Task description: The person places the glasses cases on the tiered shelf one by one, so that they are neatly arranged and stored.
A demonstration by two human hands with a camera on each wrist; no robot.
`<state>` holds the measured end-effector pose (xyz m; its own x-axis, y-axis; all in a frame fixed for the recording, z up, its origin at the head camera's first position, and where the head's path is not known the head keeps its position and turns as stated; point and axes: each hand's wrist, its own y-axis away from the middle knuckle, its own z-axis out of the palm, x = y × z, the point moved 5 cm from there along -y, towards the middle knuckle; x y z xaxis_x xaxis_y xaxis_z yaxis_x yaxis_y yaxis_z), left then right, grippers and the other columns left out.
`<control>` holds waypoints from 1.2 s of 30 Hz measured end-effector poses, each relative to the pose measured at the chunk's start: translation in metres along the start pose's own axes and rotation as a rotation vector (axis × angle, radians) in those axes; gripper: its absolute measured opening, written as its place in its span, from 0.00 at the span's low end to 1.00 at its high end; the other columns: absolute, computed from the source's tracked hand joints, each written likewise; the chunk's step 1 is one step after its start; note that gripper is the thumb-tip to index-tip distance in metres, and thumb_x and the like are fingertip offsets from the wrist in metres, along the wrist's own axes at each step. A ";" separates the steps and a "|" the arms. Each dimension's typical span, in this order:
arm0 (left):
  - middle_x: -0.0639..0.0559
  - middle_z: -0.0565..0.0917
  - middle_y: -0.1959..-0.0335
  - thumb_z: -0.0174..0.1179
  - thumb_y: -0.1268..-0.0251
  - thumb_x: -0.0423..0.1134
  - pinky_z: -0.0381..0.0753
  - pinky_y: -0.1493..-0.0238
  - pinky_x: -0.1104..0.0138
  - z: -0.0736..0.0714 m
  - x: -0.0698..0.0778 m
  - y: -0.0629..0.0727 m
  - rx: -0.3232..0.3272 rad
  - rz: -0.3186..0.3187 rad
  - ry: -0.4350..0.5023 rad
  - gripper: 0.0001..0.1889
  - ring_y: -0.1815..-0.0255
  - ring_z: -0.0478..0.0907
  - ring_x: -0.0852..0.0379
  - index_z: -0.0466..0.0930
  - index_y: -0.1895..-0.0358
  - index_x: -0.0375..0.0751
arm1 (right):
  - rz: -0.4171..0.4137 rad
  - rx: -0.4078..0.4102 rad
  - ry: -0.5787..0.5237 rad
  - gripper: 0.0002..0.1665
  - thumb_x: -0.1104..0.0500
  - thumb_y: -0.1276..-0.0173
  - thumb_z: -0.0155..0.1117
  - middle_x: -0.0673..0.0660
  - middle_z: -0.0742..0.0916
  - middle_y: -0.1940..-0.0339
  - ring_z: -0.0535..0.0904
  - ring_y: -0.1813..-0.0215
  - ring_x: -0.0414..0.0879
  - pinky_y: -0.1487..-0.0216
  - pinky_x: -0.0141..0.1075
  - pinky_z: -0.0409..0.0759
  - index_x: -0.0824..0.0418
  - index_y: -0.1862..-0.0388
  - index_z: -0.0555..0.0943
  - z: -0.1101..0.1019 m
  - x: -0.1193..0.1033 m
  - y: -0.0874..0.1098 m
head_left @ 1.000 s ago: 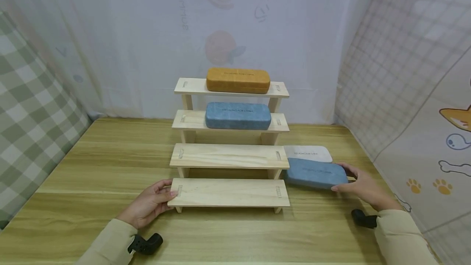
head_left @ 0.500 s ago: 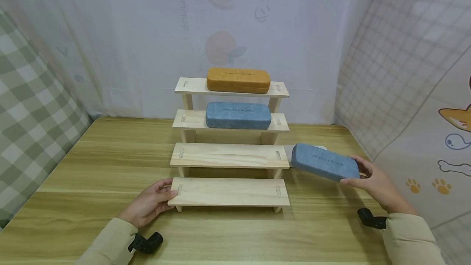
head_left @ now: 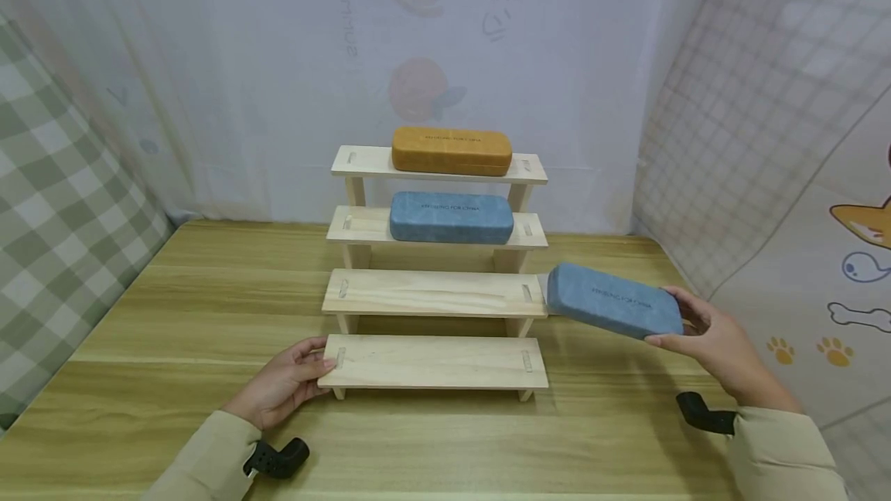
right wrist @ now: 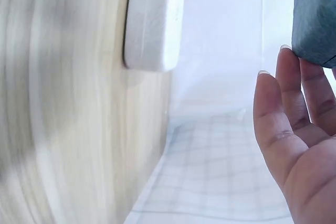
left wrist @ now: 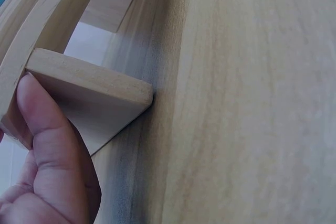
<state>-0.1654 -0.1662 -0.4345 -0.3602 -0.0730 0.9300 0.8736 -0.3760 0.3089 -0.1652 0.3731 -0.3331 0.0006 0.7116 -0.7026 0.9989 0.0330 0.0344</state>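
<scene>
My right hand (head_left: 720,346) grips the right end of a blue glasses case (head_left: 616,300), held tilted in the air just right of the wooden stepped rack. In the right wrist view a corner of that case (right wrist: 317,19) shows above the fingers, and a white glasses case (right wrist: 152,22) lies on the table below. My left hand (head_left: 288,385) pinches the left end of the rack's lowest shelf (head_left: 431,362); the left wrist view has the thumb (left wrist: 44,108) against the board beside a leg. On the upper shelves sit an orange case (head_left: 451,151) and another blue case (head_left: 451,218).
The third shelf (head_left: 431,294) and the lowest one carry nothing. The wooden table (head_left: 431,447) extends around the rack. A white curtain (head_left: 278,83) hangs behind, with a checked cloth (head_left: 63,215) at left and a patterned cloth (head_left: 786,253) at right.
My right hand has lifted the blue case off the white one and tilted it, its left end higher, moving up and right. The left hand stays on the shelf.
</scene>
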 end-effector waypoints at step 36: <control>0.51 0.75 0.53 0.53 0.28 0.35 0.77 0.59 0.68 0.000 -0.001 0.000 0.000 0.002 0.011 0.36 0.58 0.77 0.61 0.42 0.28 0.24 | -0.130 -0.058 -0.150 0.51 0.55 0.44 0.76 0.64 0.73 0.36 0.76 0.44 0.55 0.56 0.29 0.79 0.63 0.26 0.61 0.060 -0.083 -0.029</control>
<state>-0.1655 -0.1664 -0.4351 -0.3619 -0.0841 0.9284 0.8745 -0.3757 0.3068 -0.1916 0.2714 -0.3183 -0.1172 0.5863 -0.8016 0.9866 0.1613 -0.0262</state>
